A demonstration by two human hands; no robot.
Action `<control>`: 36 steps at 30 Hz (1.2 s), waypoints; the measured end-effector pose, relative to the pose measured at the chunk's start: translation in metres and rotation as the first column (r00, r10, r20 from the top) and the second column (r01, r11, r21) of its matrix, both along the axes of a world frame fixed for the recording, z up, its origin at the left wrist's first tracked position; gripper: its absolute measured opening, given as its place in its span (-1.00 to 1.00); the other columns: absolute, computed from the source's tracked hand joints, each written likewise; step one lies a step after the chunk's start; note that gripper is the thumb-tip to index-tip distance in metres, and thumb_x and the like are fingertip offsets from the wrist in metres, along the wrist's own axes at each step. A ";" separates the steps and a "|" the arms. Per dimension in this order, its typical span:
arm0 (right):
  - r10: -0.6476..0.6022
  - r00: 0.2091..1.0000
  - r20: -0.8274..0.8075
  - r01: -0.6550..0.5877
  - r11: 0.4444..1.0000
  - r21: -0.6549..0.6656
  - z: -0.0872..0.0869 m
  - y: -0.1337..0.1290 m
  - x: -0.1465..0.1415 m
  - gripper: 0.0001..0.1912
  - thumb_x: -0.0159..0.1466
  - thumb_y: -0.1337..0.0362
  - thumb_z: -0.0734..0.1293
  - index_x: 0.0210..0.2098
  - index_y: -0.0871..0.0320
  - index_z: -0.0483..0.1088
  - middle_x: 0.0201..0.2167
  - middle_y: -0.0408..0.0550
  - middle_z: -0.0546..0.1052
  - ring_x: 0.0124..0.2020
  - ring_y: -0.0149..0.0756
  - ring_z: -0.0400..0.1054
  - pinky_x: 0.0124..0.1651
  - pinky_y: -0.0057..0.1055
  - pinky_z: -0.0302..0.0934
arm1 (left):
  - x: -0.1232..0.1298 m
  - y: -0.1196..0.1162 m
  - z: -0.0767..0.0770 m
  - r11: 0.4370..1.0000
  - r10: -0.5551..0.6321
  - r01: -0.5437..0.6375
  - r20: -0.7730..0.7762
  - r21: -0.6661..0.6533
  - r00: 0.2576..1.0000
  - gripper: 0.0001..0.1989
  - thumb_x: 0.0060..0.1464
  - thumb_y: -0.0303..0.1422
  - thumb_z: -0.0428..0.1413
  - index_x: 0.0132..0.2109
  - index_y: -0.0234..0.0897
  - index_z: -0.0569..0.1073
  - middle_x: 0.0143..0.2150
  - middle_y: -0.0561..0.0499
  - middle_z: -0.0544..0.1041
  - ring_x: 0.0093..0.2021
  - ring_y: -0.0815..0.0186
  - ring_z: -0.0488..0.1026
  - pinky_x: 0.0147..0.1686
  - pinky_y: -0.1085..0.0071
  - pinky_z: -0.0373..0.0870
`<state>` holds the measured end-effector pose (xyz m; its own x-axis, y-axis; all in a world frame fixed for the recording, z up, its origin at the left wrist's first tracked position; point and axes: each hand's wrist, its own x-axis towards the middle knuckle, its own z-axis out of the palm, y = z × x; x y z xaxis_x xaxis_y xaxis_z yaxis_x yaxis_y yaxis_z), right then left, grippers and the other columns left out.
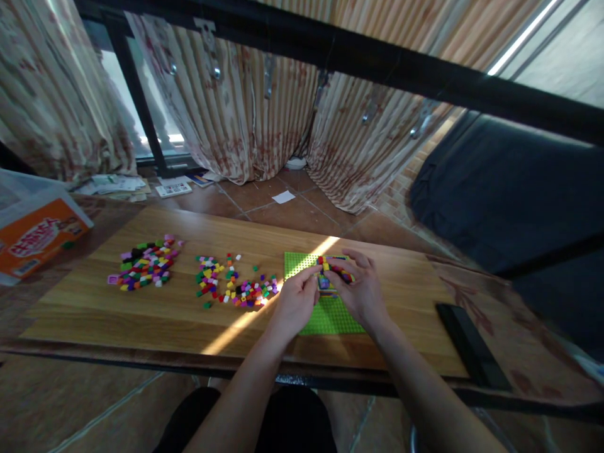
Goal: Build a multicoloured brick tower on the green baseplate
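Note:
A green studded baseplate (331,319) lies on the wooden board in front of me. On it stands a small structure of colourful toy bricks (325,283), with red, yellow and blue-purple parts showing. My left hand (296,301) is closed, its thumb and forefinger pressed to the structure's left side. From the right, my right hand (362,288) curls its fingers over the back and side of the same structure. Both hands cover much of it, so any single brick between the fingertips cannot be made out.
Left of the baseplate lie a scattered group of loose bricks (252,293) and a denser pile (148,264). A clear plastic box with an orange label (38,236) stands at far left. A black oblong object (472,346) lies at right. A dark bar (302,28) crosses above.

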<state>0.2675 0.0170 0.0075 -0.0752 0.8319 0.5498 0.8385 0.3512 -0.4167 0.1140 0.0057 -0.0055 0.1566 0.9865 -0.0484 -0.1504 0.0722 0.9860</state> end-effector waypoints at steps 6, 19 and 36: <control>-0.002 0.999 -0.050 -0.001 0.999 -0.054 0.007 -0.001 0.001 -0.77 0.17 0.14 0.38 -0.18 0.01 0.56 -0.08 0.04 0.48 -0.01 -0.09 0.31 0.04 -0.07 0.23 | 0.001 0.000 0.005 1.000 0.011 -0.010 -0.066 0.014 0.998 -0.65 0.15 -0.38 -0.03 0.01 -0.36 0.51 -0.65 0.16 0.26 -0.60 0.44 0.17 -0.54 0.50 0.08; -0.043 0.960 -0.278 -0.021 0.974 -0.223 0.000 0.018 -0.005 -0.75 0.18 0.12 0.32 -0.26 0.11 0.54 -0.19 0.03 0.54 -0.15 -0.19 0.41 -0.01 -0.14 0.27 | 0.000 0.000 0.000 0.982 0.056 -0.018 -0.204 0.186 0.977 -0.64 0.16 -0.39 -0.03 0.05 -0.29 0.51 -0.41 -0.01 0.54 -0.36 0.29 0.44 -0.29 0.37 0.36; -0.237 0.797 -0.556 -0.032 0.902 -0.430 -0.006 0.026 -0.010 -0.64 -0.03 0.08 0.43 -0.30 0.16 0.55 -0.38 -0.01 0.60 -0.37 -0.24 0.46 -0.29 -0.31 0.37 | -0.005 -0.001 0.002 0.979 0.137 -0.089 -0.271 0.182 0.953 -0.69 0.16 -0.37 -0.02 -0.04 -0.27 0.54 -0.46 0.02 0.52 -0.41 0.32 0.43 -0.35 0.42 0.33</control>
<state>0.2577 0.0427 0.0018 0.2450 0.9666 0.0748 0.4055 -0.0320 -0.9135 0.1093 0.0044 -0.0038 0.0478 0.9947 0.0915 0.1366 -0.0973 0.9858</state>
